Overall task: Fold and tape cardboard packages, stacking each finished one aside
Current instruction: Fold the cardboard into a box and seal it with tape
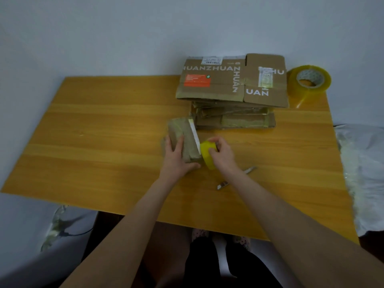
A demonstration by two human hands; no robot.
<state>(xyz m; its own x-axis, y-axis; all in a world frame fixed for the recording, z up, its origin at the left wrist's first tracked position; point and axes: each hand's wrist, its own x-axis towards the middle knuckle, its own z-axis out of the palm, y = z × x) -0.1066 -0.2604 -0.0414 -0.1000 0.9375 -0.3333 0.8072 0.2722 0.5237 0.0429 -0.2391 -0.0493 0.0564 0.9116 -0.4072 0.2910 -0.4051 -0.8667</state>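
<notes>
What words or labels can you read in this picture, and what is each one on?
"HUANZHUAN": white print across the top flattened box on the stack.
"ZHUAN": same box, running sideways.
"HU" and "UAN": its right flap.
Too blurred to read: white shipping label, red sticker, pale sticker.

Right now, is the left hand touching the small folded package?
Touching. Head view: the left hand holds the package, fingers across it, thumb round its near end.
</notes>
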